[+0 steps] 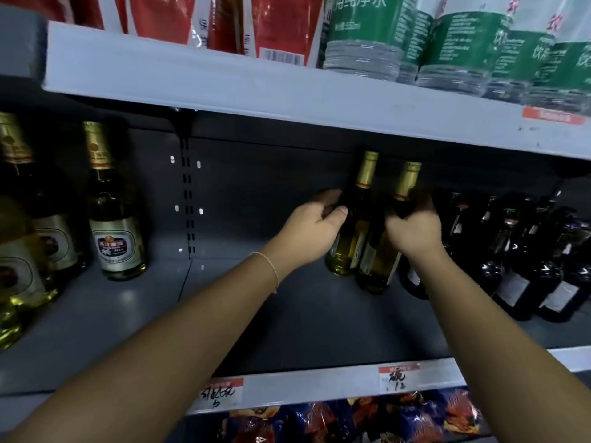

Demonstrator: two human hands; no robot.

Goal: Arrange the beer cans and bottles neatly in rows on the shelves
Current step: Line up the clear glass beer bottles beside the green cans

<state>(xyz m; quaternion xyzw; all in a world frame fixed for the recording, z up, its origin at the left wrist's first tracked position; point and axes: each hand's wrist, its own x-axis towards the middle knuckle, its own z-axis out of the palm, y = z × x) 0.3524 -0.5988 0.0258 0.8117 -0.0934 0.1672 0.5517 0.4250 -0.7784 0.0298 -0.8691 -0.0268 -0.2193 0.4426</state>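
Two pale beer bottles with gold foil necks stand side by side on the grey middle shelf (287, 330). My left hand (311, 227) curls round the shoulder of the left bottle (350, 238). My right hand (414, 230) grips the right bottle (383, 260) just below its neck. Both bottles lean slightly to the right and touch each other. A group of dark bottles (527, 260) stands directly to their right. Several matching pale bottles (116, 225) stand at the far left of the same shelf.
The upper shelf edge (287, 100) hangs just above the bottle tops, carrying red packs (271, 24) and green-labelled water bottles (447, 49). Handwritten price tags (398, 377) sit on the shelf's front rail. Snack bags (367, 417) fill the shelf below.
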